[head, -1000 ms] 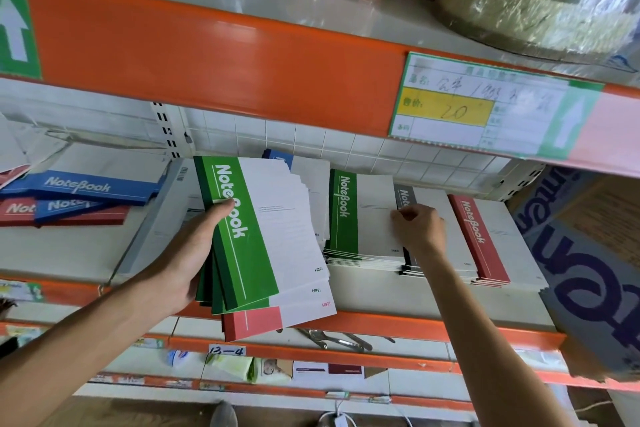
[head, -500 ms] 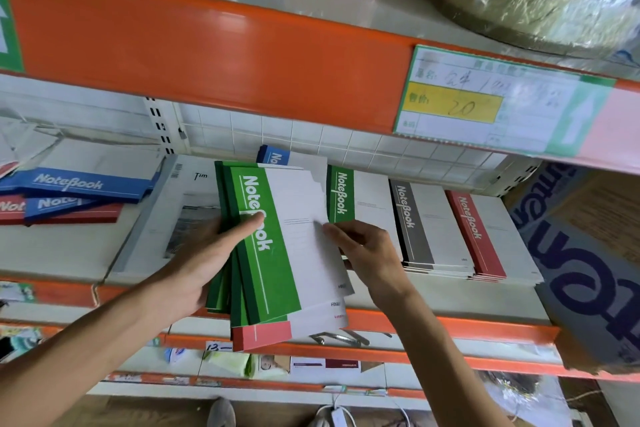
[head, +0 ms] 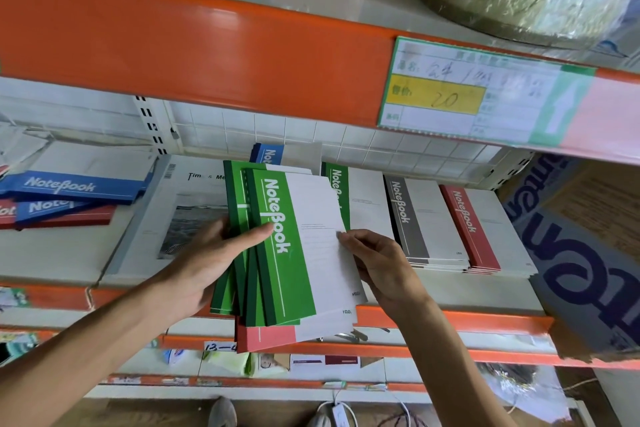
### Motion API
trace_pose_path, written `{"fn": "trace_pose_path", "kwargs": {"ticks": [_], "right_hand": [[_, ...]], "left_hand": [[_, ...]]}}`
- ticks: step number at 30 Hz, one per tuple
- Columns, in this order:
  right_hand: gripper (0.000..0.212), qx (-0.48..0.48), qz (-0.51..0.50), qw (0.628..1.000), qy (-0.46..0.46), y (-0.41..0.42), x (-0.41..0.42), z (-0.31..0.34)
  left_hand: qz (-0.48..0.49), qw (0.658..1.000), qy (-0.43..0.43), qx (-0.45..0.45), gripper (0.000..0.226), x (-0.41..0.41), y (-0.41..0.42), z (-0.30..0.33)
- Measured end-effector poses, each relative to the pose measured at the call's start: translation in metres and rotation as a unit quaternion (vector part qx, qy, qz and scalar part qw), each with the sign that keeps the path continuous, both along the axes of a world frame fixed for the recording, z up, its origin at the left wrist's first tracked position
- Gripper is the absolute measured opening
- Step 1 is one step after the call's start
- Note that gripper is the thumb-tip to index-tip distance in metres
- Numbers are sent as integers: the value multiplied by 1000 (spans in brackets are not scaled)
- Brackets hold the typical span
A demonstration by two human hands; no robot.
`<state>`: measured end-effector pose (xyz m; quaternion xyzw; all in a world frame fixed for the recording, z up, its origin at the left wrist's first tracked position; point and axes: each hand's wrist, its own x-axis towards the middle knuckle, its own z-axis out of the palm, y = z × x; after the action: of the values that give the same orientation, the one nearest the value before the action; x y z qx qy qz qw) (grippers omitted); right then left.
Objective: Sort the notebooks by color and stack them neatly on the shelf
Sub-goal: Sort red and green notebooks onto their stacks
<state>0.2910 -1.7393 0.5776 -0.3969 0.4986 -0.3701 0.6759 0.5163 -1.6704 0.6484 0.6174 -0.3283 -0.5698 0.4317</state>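
We hold a fanned bundle of green-and-white paper notebooks (head: 277, 253) in front of the orange-edged shelf (head: 450, 319), our left hand (head: 204, 263) clasping its spine side so the covers stay readable, a red-and-white notebook (head: 266, 338) at the bottom. Our right hand (head: 384, 263) pinches the top cover's edge, likely to peel it off for the shelved green pile (head: 360, 204). Half a second ago the grip was the same; the bundle now sits slightly lower.
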Motion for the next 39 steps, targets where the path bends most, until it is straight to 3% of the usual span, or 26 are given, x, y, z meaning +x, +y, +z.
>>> {"fn": "trace_pose_path", "kwargs": {"ticks": [3,6,9,11,13,15,24,30,39], "right_hand": [[8,7,-1,1000,-1,-1,-4,0],[6,17,4,1000,-21,-2,-9,2],[11,-9,-25,999,34,-9,-18,-5],[11,-41,-79,992,88,-21,-31,-9],[11,-47,-126,986,104,-36,-48,-8],[10,-53,-163,976,133,-54,-63,-5],[11,-58,-169,937,302,-109,-59,-28],[9,-99,-139,894,414,-109,-46,-22],[14,-153,-72,848,502,-103,-46,-22]], "left_hand": [[-11,1000,-10,2,89,0,1,2],[5,1000,3,19,81,-1,-1,1],[-3,1000,-13,10,102,2,0,1],[3,1000,-15,8,94,7,-1,-2],[26,999,-17,9,61,10,-3,-2],[48,999,-23,6,46,14,-7,-5],[67,997,-26,23,49,28,-8,-11],[82,996,-21,23,33,33,-6,-13],[84,996,-15,33,43,39,-7,-19]]}}
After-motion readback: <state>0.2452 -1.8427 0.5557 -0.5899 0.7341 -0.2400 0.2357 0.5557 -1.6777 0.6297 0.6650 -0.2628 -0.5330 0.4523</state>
